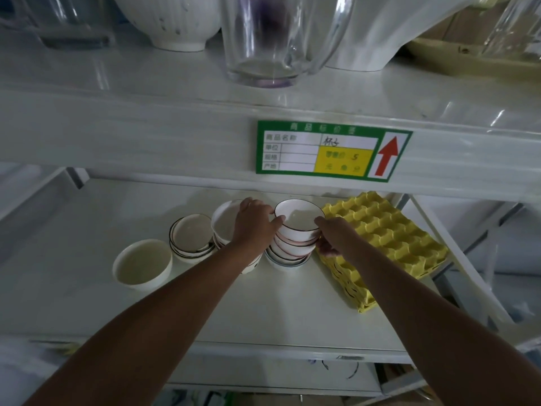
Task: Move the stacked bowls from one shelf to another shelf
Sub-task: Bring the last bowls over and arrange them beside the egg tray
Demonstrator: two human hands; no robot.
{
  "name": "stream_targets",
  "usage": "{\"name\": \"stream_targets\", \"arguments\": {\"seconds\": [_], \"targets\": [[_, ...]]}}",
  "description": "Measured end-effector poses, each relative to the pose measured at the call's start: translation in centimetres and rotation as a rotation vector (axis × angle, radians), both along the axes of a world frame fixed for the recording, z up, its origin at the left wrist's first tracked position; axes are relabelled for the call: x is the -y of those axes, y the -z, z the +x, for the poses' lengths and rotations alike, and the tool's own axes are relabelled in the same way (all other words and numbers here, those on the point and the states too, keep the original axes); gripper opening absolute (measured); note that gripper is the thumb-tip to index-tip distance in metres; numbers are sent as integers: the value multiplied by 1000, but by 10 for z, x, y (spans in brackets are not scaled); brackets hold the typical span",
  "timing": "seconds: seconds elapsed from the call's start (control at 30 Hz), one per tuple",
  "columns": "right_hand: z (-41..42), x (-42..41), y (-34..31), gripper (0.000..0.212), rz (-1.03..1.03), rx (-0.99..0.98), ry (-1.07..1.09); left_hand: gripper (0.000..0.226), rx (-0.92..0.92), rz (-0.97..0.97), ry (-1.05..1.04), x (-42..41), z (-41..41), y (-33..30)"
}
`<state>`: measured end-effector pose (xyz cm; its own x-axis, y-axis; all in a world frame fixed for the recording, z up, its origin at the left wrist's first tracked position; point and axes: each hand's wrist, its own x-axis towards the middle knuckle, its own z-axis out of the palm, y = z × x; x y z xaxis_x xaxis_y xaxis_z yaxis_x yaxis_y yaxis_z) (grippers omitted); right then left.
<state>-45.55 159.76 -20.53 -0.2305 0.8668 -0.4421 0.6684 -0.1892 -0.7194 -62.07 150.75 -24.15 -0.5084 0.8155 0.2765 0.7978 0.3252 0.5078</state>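
A stack of several white bowls with dark rims [295, 230] stands at the back of the middle shelf [263, 312]. My left hand [257, 224] presses against the stack's left side, fingers wrapped on the upper bowls. My right hand [330, 235] clasps the stack's right side, lower down. Both hands hold the stack between them; whether it is lifted off the shelf I cannot tell. A second stack of bowls [224, 221] sits just left, partly hidden by my left hand and wrist.
Left of that sit a low stack of shallow bowls [191, 235] and a single white bowl [142, 263]. Yellow egg trays [386, 238] lie close on the right. The upper shelf [175, 133] carries a glass jar [275, 42], white bowls and a green price tag [330, 150].
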Motion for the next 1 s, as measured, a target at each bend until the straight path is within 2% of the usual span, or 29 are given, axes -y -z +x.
{"name": "stream_targets", "arguments": {"seconds": [0.13,0.23,0.33,0.43,0.53,0.63,0.73,0.87,0.93,1.0], "targets": [[-1,1,0,37,-3,-26,19,43,0,-16,17,-2,-2,-2],[1,-1,-2,45,19,-23,8,45,76,43,7,0,-11,-3],[2,-2,-6,43,324,135,-80,51,39,138,-29,19,-33,-9],[-12,8,-19,38,555,93,-38,35,-49,198,-185,63,-70,-12],[-33,23,-31,32,613,6,-43,39,-65,67,-450,121,-111,1],[-47,39,-31,36,636,-41,-49,59,182,-234,-708,173,-139,22],[-60,53,-22,29,688,-61,-72,60,448,-337,-774,208,-160,52],[-73,72,-13,31,748,-138,-101,26,920,-162,-726,224,-159,73],[-77,81,-8,31,721,-193,-137,22,1027,-72,-715,224,-156,74],[-82,90,-3,31,667,-232,-209,25,1058,-14,-692,223,-157,74]]}}
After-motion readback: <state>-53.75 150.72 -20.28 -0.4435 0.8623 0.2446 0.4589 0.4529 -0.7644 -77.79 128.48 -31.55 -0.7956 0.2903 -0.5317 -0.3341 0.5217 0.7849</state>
